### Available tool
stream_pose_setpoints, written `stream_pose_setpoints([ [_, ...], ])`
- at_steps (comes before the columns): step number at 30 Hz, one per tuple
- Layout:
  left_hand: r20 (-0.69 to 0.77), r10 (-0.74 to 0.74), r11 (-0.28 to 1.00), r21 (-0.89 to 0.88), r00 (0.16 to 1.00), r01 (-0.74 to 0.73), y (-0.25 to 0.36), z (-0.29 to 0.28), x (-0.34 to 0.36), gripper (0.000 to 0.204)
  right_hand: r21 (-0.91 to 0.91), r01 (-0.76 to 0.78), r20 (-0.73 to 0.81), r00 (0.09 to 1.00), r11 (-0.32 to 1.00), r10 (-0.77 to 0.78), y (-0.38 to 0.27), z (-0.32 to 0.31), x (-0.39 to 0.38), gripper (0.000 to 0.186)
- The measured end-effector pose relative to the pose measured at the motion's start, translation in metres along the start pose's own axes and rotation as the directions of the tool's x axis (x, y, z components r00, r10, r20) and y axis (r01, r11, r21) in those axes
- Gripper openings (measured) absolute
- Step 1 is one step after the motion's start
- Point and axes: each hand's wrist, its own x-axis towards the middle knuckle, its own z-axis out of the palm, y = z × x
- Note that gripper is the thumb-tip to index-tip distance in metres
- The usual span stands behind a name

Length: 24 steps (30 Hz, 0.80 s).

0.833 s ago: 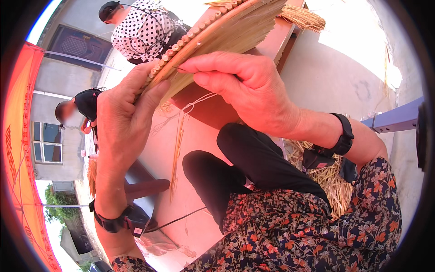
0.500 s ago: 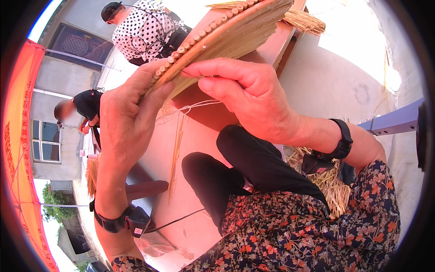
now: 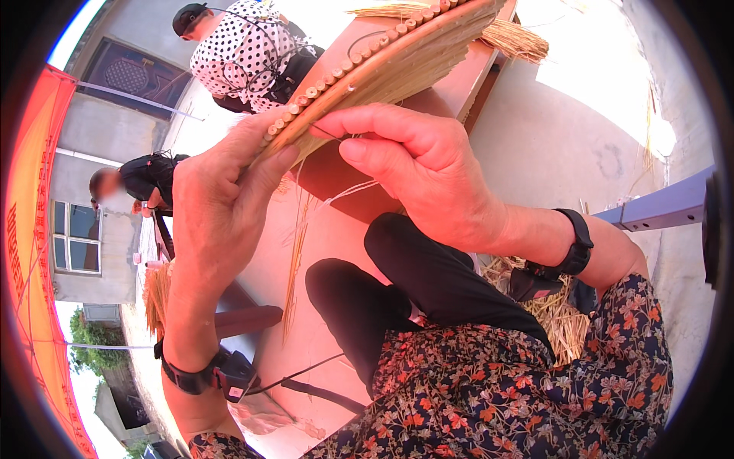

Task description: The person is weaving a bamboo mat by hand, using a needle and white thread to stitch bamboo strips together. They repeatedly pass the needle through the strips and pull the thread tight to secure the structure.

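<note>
I see the left hand [image 3: 218, 203] clamped on a stalk panel [image 3: 394, 73], cut off above, and the right hand [image 3: 432, 164] pinching a thin dark piece [image 3: 326, 133], its tip unclear.

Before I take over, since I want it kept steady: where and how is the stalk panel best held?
Likely by the lower-left end of the stalk panel, pinched from the left, thumb on its near side: the panel slants up and right from there. The left hand grips it so, leaving the right side to the right hand and its thin dark needle.
</note>
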Motion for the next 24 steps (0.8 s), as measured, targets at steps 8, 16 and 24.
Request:
stream_pose_setpoints([
  [8, 0.009, 0.0, 1.0, -0.021, 1.0, 0.0, 0.0, 0.001, -0.001, 0.029, -0.1, 0.05, -0.007, 0.999, 0.994, -0.051, -0.004, 0.0, -0.002, 0.025],
  [16, -0.056, 0.063, 0.988, 0.147, 0.996, -0.054, 0.013, 0.031, -0.034, 0.033, -0.161, -0.123, -0.006, 0.992, 0.979, 0.123, -0.022, -0.002, -0.028, 0.02],
  [24, -0.108, 0.149, 0.956, 0.27, 0.983, -0.115, 0.03, 0.116, -0.103, 0.041, 0.272, -0.528, -0.046, 0.828, 0.805, 0.559, 0.014, -0.029, -0.132, 0.022],
])
